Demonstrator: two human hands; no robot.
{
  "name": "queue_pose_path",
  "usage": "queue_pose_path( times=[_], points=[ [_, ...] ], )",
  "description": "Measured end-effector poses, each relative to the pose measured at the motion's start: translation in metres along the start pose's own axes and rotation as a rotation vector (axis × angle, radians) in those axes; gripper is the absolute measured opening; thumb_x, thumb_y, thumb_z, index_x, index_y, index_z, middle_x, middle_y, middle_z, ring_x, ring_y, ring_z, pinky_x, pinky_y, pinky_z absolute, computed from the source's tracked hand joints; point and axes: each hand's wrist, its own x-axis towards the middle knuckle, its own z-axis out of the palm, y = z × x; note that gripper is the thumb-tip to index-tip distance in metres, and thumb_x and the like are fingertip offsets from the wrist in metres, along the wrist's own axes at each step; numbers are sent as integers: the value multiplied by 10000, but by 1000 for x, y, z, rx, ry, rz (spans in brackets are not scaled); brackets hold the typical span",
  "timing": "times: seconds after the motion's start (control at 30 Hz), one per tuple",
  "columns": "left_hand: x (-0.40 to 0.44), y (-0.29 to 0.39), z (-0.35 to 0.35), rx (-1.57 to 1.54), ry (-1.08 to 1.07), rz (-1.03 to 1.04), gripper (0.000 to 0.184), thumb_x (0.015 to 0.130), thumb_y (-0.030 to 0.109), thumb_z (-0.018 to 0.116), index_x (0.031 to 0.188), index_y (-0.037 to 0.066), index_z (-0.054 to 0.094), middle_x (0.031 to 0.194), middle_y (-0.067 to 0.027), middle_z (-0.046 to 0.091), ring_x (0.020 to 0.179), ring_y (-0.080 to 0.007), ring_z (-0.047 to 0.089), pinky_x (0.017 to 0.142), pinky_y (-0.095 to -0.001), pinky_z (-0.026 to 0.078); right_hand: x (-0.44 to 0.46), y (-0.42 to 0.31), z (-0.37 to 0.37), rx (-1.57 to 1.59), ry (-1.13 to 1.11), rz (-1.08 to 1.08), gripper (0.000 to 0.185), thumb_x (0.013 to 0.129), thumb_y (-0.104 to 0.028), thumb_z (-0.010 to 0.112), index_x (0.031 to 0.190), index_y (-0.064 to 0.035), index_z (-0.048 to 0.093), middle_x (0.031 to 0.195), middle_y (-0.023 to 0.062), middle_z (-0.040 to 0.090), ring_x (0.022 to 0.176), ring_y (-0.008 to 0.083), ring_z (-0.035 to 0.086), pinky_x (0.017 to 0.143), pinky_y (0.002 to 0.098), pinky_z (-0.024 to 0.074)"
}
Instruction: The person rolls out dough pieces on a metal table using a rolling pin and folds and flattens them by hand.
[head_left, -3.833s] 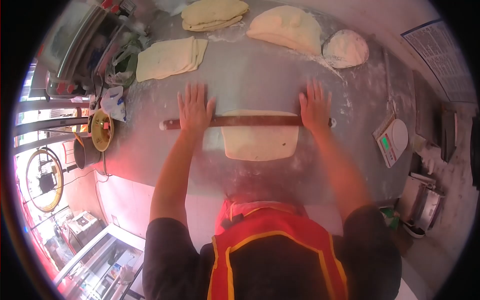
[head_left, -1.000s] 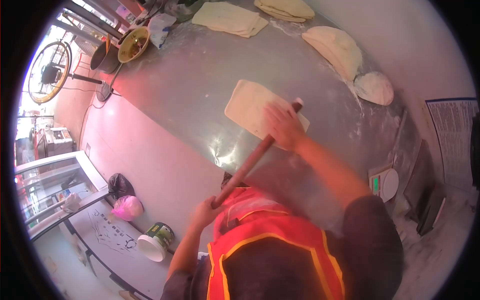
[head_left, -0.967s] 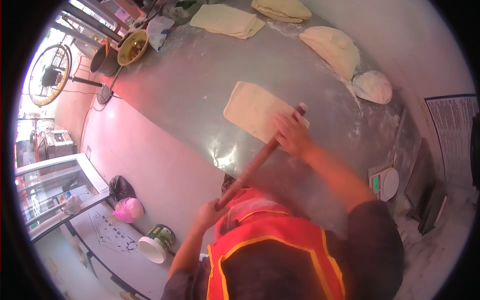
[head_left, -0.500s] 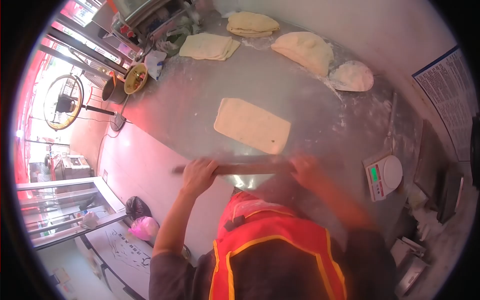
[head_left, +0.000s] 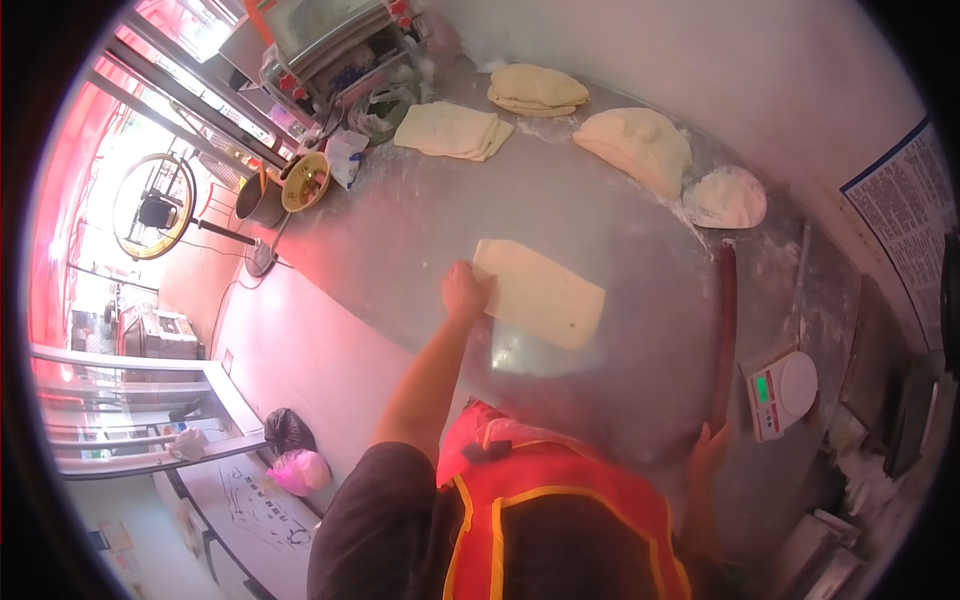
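Observation:
A flat, roughly rectangular dough sheet point(head_left: 540, 293) lies on the metal worktop. My left hand point(head_left: 466, 292) is at its left edge, fingers closed on the dough there. Off to the right, a long dark reddish rolling pin point(head_left: 727, 330) points away from me, its far end near a pile of flour. My right hand point(head_left: 709, 450) is at the pin's near end, which sits between the thumb and fingers.
Folded dough point(head_left: 455, 131), another folded piece point(head_left: 538, 90), a large dough lump point(head_left: 637, 150) and a flour mound point(head_left: 725, 198) line the back. A kitchen scale point(head_left: 782, 395) stands right; a yellow bowl point(head_left: 305, 182) stands left.
The rolling pin has gone from crosswise before me in both hands to the right side. My left hand has let go of it and moved to the dough sheet. The view has shifted.

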Motion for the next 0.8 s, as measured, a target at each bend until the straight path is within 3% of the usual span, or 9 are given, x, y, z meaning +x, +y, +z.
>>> queue_pose_path(
  times=[0.07,0.17,0.23,0.33,0.43,0.53,0.63,0.73,0.8],
  points=[
    [18,2,-6,-15,-236,-90,394,755,274,700,1059,44,600,944,-194,650,908,-362,612,799,-446,496,9,-25,-4,-61,89,-110,448,911,-204,601,1271,8,440,1194,212,528,1075,398,537,880,463,450],
    [32,-25,15,-90,-275,165,372,764,269,671,1059,50,615,951,-201,668,915,-364,633,768,-453,504,21,-136,-25,38,46,-220,466,891,-135,611,1296,6,429,1221,201,529,1085,371,539,951,441,418],
    [18,-15,6,-401,-304,121,390,764,249,666,1088,40,603,994,-212,663,984,-373,621,781,-445,499,20,-190,18,513,-240,-10,495,871,-124,631,1298,24,428,1240,183,537,1111,303,538,967,404,412],
    [25,-45,47,-661,-262,169,437,771,271,709,1094,-2,601,947,-222,660,934,-347,638,787,-421,502,13,-282,40,1024,-374,320,534,845,-140,665,1295,29,431,1186,163,580,1072,256,563,918,369,440],
    [29,-14,-16,-847,-685,-173,464,811,316,727,1094,-37,625,989,-164,678,914,-263,646,799,-381,502,24,-337,39,869,-493,525,489,825,-140,689,1239,24,489,1077,149,628,983,231,603,846,347,471],
    [48,-60,67,-721,-927,-148,387,863,241,699,1141,-17,626,1023,-102,675,896,-174,650,745,-324,529,33,-349,51,695,-598,469,386,826,-138,679,1157,10,548,985,123,652,888,210,625,785,338,485],
    [67,-42,33,-1004,-1034,-215,397,877,240,683,1166,-24,616,1026,-87,678,918,-181,648,787,-339,519,32,-395,21,516,-459,338,296,847,-127,647,1102,6,577,973,109,655,878,170,619,777,323,481],
    [133,-43,-7,-818,-1021,-5,407,903,319,636,1191,32,627,1076,-131,648,996,-227,612,841,-368,504,47,-439,8,581,-410,66,286,866,-110,616,1120,11,567,989,92,656,884,150,615,777,304,480],
    [189,-35,-53,-604,-899,69,386,896,306,642,1156,20,639,1009,-123,662,942,-210,625,797,-354,512,68,-482,13,962,-455,-17,279,874,-94,610,1126,15,563,993,86,656,887,147,612,783,301,483]
  ],
)
